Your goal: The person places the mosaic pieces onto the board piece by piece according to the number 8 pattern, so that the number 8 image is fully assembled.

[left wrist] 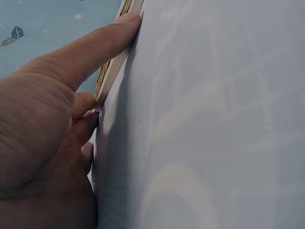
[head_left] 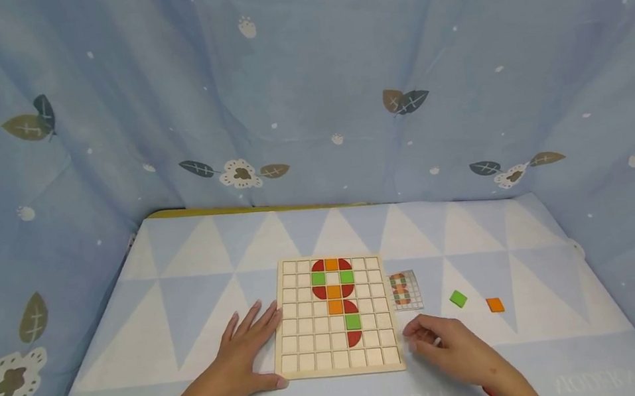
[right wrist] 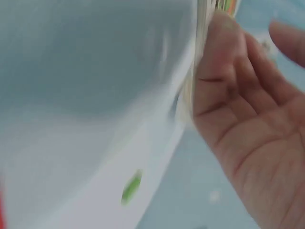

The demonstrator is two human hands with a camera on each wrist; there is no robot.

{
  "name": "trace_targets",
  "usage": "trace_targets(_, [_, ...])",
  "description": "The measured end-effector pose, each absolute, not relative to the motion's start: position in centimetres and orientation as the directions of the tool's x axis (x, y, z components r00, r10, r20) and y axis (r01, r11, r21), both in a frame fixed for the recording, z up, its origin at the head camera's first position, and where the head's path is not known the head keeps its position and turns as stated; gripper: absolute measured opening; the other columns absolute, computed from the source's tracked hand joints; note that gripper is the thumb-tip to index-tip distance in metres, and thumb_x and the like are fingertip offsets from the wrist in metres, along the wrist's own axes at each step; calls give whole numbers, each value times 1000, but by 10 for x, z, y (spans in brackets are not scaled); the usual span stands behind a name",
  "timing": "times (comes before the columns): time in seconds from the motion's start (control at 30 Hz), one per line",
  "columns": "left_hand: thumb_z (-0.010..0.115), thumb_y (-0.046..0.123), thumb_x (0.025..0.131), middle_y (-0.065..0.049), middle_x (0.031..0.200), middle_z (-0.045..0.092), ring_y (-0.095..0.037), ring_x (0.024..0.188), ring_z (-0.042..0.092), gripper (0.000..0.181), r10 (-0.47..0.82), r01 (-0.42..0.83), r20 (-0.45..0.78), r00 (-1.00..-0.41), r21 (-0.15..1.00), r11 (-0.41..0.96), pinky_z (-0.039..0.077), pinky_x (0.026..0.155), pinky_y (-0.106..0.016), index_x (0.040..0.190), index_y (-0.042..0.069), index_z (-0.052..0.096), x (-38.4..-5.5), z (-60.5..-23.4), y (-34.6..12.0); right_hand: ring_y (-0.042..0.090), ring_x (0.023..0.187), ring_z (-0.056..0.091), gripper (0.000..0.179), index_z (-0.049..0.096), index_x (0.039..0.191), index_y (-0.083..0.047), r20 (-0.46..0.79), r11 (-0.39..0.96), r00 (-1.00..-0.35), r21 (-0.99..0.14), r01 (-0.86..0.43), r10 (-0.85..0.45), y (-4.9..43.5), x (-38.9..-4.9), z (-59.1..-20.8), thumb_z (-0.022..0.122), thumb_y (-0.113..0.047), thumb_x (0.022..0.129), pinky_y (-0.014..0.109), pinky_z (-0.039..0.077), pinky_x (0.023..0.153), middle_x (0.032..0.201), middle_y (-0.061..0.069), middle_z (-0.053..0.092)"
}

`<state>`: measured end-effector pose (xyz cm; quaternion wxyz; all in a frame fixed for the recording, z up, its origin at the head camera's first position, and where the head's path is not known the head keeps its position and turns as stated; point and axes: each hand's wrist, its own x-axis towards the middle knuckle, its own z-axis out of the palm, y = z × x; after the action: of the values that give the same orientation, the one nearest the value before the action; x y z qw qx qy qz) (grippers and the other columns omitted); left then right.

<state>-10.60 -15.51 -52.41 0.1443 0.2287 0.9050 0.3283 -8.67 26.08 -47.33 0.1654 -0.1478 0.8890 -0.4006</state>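
Observation:
A square wooden grid board (head_left: 307, 344) lies flat on the table, with red quarter-round, orange square and green square tiles set in its upper middle cells. My left hand (head_left: 241, 357) rests spread at its left side, fingertips at the left edge and thumb (left wrist: 102, 45) at the near left corner. Close by the board's right edge is my right hand (head_left: 452, 347), its fingers loosely bent. The right wrist view shows the thumb (right wrist: 288, 43) apart from the fingers, with nothing between them. A small pattern card (head_left: 414, 289) lies beside the board, just beyond the right hand.
Right of the card lie a loose green tile (head_left: 458, 298) and an orange tile (head_left: 495, 305). A red piece (head_left: 490, 392) shows partly from behind the right wrist. The cloth with triangles (head_left: 192, 254) covers the table, and blue curtains (head_left: 302, 79) hang around it.

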Motion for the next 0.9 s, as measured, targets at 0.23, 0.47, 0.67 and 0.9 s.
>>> trace_targets(0.23, [91, 48, 75, 2, 174, 19, -32, 161, 3, 114, 507, 318, -99, -856, 672, 669, -8, 123, -60, 166, 14, 31, -104, -521, -157, 6, 88, 62, 22, 71, 118, -10, -288, 769, -914, -638, -39, -286, 316, -69, -465, 72, -22, 100, 28, 55, 75, 101, -6, 69])
trace_targets(0.47, [91, 49, 75, 2, 174, 19, -31, 161, 3, 114, 508, 315, -102, -855, 676, 666, -8, 123, -60, 166, 14, 32, -105, -523, -155, 16, 92, 60, 34, 70, 114, -9, -458, 879, -889, -429, 210, -11, 347, -52, -472, 85, -23, 87, 40, 55, 86, 102, -5, 65])
trace_targets(0.67, [91, 48, 74, 2, 174, 19, -31, 161, 2, 114, 507, 319, -100, -856, 670, 670, -8, 123, -60, 166, 13, 32, -105, -522, -153, 21, 86, 53, 40, 63, 102, -8, -567, 920, -822, -289, 266, 60, 363, -41, -482, 92, -15, 76, 43, 54, 82, 93, 3, 53])
trace_targets(0.9, [91, 47, 75, 1, 174, 19, -32, 161, 3, 114, 513, 328, -92, -854, 669, 667, -8, 123, -61, 165, 12, 32, -106, -520, -154, 19, 71, 51, 34, 58, 91, -10, -549, 875, -831, -354, 331, 92, 351, -31, -492, 89, -7, 79, 32, 46, 67, 75, 3, 52])
